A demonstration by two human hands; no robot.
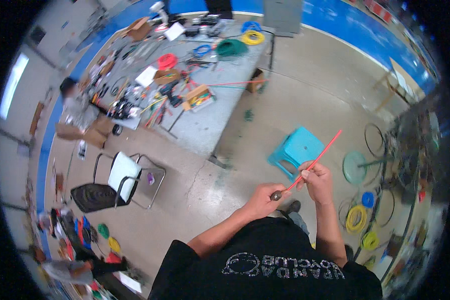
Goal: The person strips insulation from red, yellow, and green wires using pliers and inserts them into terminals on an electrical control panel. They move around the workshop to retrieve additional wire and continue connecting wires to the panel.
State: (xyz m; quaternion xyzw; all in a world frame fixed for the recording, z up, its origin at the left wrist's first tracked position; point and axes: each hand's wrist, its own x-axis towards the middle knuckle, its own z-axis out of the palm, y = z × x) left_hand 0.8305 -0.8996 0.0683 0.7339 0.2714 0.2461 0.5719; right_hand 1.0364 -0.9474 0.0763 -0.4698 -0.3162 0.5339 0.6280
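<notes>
Our right hand is pinching a slim red rod, left hand gripping a dark knob, blue stool standing off the table's corner.

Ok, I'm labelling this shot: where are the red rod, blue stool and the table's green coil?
Red rod [324, 150], head view: upper length.
Blue stool [300, 145], head view: seat top.
Green coil [231, 48], head view: wound strands.
</notes>
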